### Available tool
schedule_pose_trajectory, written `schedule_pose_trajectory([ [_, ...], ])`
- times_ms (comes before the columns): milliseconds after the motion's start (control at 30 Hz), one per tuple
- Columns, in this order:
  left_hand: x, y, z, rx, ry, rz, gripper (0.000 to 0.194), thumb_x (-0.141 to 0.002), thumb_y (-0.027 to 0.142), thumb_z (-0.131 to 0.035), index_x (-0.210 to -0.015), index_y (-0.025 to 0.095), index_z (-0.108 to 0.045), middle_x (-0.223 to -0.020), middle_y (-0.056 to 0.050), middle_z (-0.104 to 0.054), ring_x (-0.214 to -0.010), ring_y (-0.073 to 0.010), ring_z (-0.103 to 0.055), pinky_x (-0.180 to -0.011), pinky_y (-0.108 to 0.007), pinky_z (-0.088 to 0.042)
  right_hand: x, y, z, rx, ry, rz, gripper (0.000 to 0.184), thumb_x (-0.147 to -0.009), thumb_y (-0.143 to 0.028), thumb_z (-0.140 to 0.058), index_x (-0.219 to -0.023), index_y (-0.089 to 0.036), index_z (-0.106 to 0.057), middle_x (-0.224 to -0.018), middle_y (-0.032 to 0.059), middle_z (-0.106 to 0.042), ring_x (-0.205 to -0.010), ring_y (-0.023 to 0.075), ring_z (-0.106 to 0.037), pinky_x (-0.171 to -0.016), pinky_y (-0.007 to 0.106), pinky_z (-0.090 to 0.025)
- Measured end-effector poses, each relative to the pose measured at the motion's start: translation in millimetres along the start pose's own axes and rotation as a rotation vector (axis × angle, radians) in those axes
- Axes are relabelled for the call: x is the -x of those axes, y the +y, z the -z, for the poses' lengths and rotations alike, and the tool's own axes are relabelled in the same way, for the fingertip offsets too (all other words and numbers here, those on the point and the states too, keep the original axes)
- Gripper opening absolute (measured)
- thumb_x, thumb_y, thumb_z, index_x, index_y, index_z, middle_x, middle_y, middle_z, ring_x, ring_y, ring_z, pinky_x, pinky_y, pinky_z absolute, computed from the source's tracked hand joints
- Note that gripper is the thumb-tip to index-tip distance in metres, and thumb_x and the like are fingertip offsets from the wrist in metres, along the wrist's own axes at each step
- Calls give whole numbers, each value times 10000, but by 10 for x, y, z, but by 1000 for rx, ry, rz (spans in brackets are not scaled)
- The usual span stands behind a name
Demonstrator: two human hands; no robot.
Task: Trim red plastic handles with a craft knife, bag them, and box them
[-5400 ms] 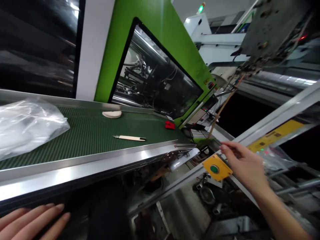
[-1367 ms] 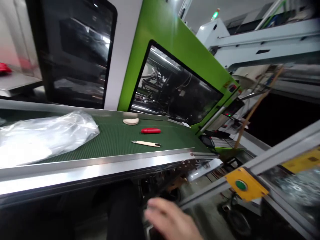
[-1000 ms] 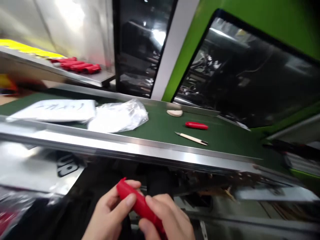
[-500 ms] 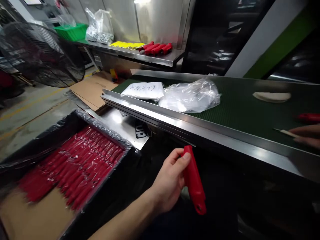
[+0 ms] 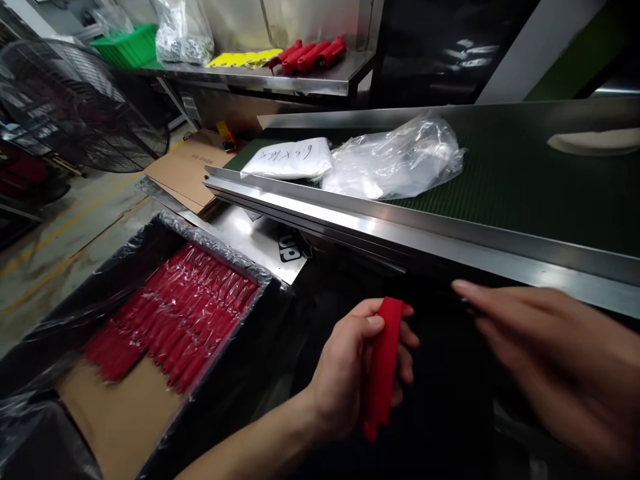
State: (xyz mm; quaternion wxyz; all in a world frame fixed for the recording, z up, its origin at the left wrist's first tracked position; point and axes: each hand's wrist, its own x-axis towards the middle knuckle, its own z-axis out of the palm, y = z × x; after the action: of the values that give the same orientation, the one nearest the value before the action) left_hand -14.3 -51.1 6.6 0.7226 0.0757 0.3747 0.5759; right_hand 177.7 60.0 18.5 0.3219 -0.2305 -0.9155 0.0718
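Observation:
My left hand is closed round a red plastic handle, held upright below the steel rail of the conveyor. To its right, my right hand is blurred by motion, fingers pointing left toward the handle and close to it; whether it holds anything is not visible. At the lower left, a cardboard box lined with black plastic holds several rows of red handles.
On the green belt lie a clear plastic bag, a white written packet and a pale flat piece. More red handles sit on a steel shelf behind. A floor fan and flat cardboard stand left.
My right hand has come back from the belt to beside the red handle. My left hand has turned the handle more upright. The view has dropped slightly.

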Motion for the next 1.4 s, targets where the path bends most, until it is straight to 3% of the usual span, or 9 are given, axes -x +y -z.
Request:
schedule_pose_trajectory([
  [67, 17, -11, -36, -6, 4, -11, 338, -844, 382, -504, -1086, 167, -603, -890, -56, -594, -576, -114, -535, -387, -150, -368, 14, -24, -47, 21, -81, 96, 422, -996, -313, -489, -1415, -298, -537, -1119, 11, -681, -879, 102, -664, -659, 193, -516],
  [167, 41, -21, -79, -12, 8, -27, 304, -855, 365, -497, -1059, 165, -599, -884, -55, -606, -566, -114, -545, -392, -151, -375, 34, -46, -59, 59, -99, 156, 465, -979, -262, -505, -1442, -299, -504, -1168, 13, -669, -927, 124, -649, -695, 242, -507],
  [333, 77, -41, -93, -18, 3, -39, 261, -870, 375, -502, -1006, 169, -588, -893, -50, -616, -550, -111, -555, -390, -153, -374, 60, -166, -47, -22, -65, 82, 482, -941, -196, -555, -1412, -299, -539, -1220, 9, -659, -1028, 200, -634, -824, 352, -515],
  [500, 98, -79, -74, -37, -26, -37, 273, -870, 411, -512, -977, 177, -603, -896, -48, -615, -493, -103, -529, -370, -175, -354, 66, -302, -24, -53, -97, -35, 446, -948, -175, -546, -1375, -305, -565, -1230, 12, -646, -1035, 226, -622, -852, 412, -502],
  [733, 125, -120, -82, -60, -23, -45, 297, -855, 442, -525, -962, 177, -608, -860, -44, -619, -460, -103, -508, -353, -183, -350, 73, -268, 39, -12, -73, 67, 447, -936, -152, -558, -1366, -273, -571, -1230, 31, -647, -1031, 216, -628, -843, 385, -515],
  [933, 122, -146, -82, -61, -10, -39, 310, -850, 449, -529, -969, 172, -604, -811, -46, -630, -451, -104, -505, -376, -186, -358, 118, -371, 52, -6, -118, -72, 410, -961, -140, -521, -1335, -302, -573, -1219, 11, -638, -1040, 224, -619, -871, 402, -497],
  [1100, 113, -124, -100, -25, 0, -77, 267, -851, 389, -529, -975, 166, -607, -890, -55, -652, -473, -101, -538, -385, -180, -374, 153, -431, 21, -1, -112, -27, 416, -964, -157, -530, -1360, -278, -561, -1192, 31, -651, -1004, 227, -619, -847, 406, -497],
  [1267, 73, -49, -90, -20, 4, -68, 304, -862, 389, -517, -1040, 176, -640, -738, -21, -618, -458, -99, -524, -399, -171, -400, 246, -463, 8, 24, -138, -37, 475, -970, -195, -518, -1428, -320, -502, -1225, 30, -651, -1031, 248, -615, -838, 425, -495],
  [1400, 23, 37, -88, -15, 15, -85, 304, -848, 377, -542, -1049, 180, -658, -876, -34, -639, -501, -88, -550, -401, -157, -418, 314, -389, -56, 41, -103, 146, 451, -937, -190, -540, -1383, -249, -566, -1213, 39, -662, -979, 232, -613, -768, 373, -476],
])
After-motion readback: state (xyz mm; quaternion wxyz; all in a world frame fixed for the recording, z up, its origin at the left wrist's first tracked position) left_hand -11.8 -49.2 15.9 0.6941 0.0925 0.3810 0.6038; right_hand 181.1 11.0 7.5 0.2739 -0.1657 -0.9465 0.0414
